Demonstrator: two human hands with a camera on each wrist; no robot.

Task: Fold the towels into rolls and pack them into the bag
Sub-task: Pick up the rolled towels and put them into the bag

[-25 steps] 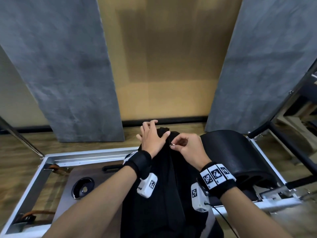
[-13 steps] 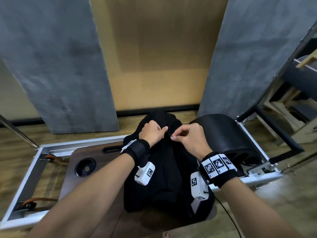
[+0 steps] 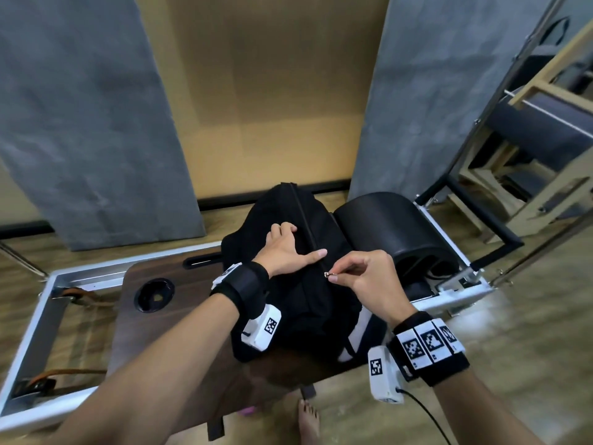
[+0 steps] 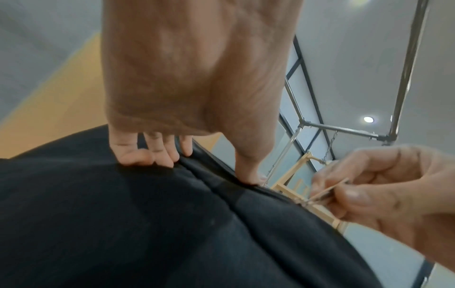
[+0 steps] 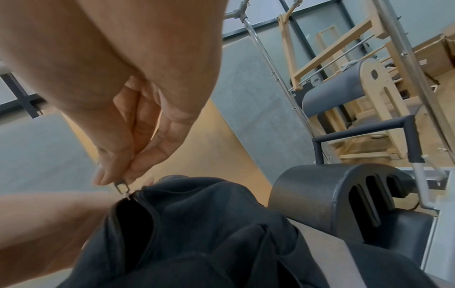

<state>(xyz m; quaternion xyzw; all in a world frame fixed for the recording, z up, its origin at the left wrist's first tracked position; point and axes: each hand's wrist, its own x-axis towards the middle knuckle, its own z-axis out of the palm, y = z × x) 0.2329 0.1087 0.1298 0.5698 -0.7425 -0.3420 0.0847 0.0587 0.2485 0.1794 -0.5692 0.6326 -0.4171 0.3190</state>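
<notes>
A black fabric bag (image 3: 301,309) stands on a dark wooden tabletop (image 3: 138,342). My left hand (image 3: 288,248) lies flat on its upper left side, fingers straight, thumb stretched toward the zip line. My right hand (image 3: 337,277) pinches the small metal zipper pull (image 3: 327,275) between thumb and forefinger. In the left wrist view the left fingertips (image 4: 147,157) press into the bag (image 4: 147,224). The right wrist view has the pull (image 5: 121,188) at the edge of a dark gap in the bag (image 5: 209,224). No towel is in sight.
A black padded arc barrel (image 3: 391,229) sits close to the bag's right, on a white metal frame (image 3: 48,284). The tabletop has a round hole (image 3: 154,295) at its left. Wooden exercise equipment (image 3: 545,91) stands far right. A bare foot (image 3: 309,419) is below the table's near edge.
My right hand has drawn the zipper pull down the bag toward me. My left hand let go of the bag's top and now lies flat on its side.
</notes>
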